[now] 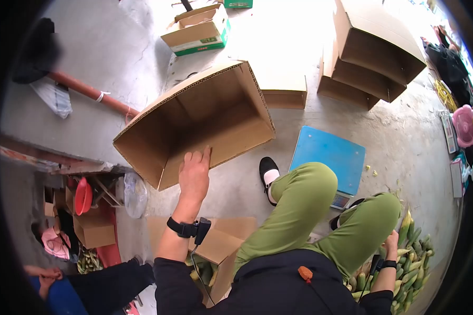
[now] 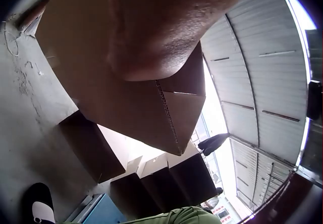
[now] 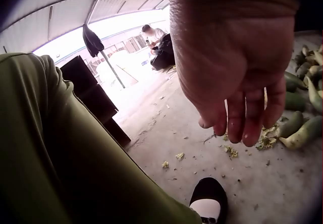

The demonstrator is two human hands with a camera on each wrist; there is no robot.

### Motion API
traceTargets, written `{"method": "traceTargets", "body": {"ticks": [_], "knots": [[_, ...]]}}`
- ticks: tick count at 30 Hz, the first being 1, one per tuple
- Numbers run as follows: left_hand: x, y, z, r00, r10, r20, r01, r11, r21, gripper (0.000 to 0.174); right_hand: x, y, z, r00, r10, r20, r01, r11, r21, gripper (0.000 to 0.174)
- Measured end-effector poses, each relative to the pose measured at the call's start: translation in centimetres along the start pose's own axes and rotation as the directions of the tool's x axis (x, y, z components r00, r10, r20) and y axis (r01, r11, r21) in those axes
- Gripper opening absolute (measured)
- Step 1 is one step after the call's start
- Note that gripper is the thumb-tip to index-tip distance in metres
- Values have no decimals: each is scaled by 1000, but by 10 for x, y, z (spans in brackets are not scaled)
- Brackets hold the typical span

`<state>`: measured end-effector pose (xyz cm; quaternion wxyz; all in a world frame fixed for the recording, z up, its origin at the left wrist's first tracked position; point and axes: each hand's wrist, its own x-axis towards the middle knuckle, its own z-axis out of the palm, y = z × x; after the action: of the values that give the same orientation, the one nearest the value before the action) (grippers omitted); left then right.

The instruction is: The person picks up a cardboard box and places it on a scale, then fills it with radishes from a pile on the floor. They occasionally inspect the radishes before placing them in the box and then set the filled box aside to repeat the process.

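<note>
A cardboard box (image 1: 231,131), its open side toward me, is tilted in front of me in the head view. My left hand (image 1: 194,172) grips its near wall, fingers over the edge on the inside and the thumb hidden. The left wrist view shows the box's outer side (image 2: 116,103) close by, partly covered by that hand. My right hand (image 3: 234,72) hangs beside my right knee with loosely bent fingers and holds nothing. Near it lies a heap of long green and yellowish vegetables (image 1: 412,268) on the concrete floor.
A blue platform scale (image 1: 326,157) lies before my feet. Another cardboard box (image 1: 215,244), with vegetables inside, stands at my left. Stacked boxes (image 1: 378,42) are ahead right, and a green-and-white box (image 1: 199,34) is farther off. Another person's legs (image 1: 110,286) are at lower left.
</note>
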<state>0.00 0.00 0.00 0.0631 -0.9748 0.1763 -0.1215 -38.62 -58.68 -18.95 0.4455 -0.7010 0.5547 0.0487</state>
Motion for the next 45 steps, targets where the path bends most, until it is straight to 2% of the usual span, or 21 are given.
{"method": "traceTargets", "body": {"ticks": [2,4,6,7,8,11,12,14,17,19,21,23,29,31,33,34,38,40,43,44,45], "knots": [[13,2,-5,993,81,-85,-84,996,-41,47,4,24,9,971,-230,-61,234,968,86,23],[34,24,-19,988,114,-104,-119,992,-45,47,-8,-6,9,998,-55,-23,55,998,-15,24],[45,42,-39,980,155,-128,-161,986,-36,46,-4,12,4,935,-349,-63,337,930,-147,24],[54,44,-46,967,197,-159,-210,975,-68,46,12,26,11,899,-428,-92,388,877,-282,26],[63,48,-54,951,249,-183,-260,965,-39,46,13,27,12,897,-431,-103,389,877,-280,28],[87,79,-100,965,253,-74,-263,941,-212,40,15,29,13,952,-292,-88,286,955,-79,27],[96,91,-114,947,315,-69,-321,902,-288,38,19,34,18,967,-239,-83,242,970,20,26],[114,116,-134,917,392,-70,-390,845,-366,37,9,20,22,975,-209,-76,215,972,92,26],[132,159,-151,835,548,49,-443,723,-529,36,-2,12,22,984,-173,-50,178,978,110,25],[140,188,-148,775,629,62,-482,651,-586,24,-5,22,21,990,-131,-57,136,986,96,25],[142,220,-139,703,708,66,-530,584,-615,25,-3,43,24,995,-95,-25,98,980,174,23],[131,264,-124,630,768,121,-552,551,-626,29,-21,51,19,998,54,29,-58,987,150,21],[103,309,-79,564,813,146,-576,514,-636,30,-46,77,32,969,238,62,-245,955,164,19],[97,311,-74,540,834,114,-588,471,-658,30,-48,90,36,948,302,99,-312,945,102,19],[96,313,-75,578,800,164,-513,511,-689,31,-48,106,44,947,298,122,-313,942,122,20],[94,314,-76,565,816,124,-533,475,-700,32,-49,109,47,936,323,142,-341,931,128,20],[87,315,-79,544,824,159,-523,481,-704,37,-57,118,50,910,391,138,-408,903,130,21],[85,318,-86,603,759,244,-447,575,-685,48,-58,125,48,909,390,148,-410,902,138,21],[75,321,-98,628,732,263,-445,615,-651,57,-53,139,45,898,424,114,-438,882,173,19],[71,317,-95,659,732,175,-492,595,-636,65,-48,144,41,898,425,113,-439,881,177,19],[68,316,-96,657,733,176,-492,593,-637,65,-43,148,36,904,419,84,-428,890,158,19]]}}
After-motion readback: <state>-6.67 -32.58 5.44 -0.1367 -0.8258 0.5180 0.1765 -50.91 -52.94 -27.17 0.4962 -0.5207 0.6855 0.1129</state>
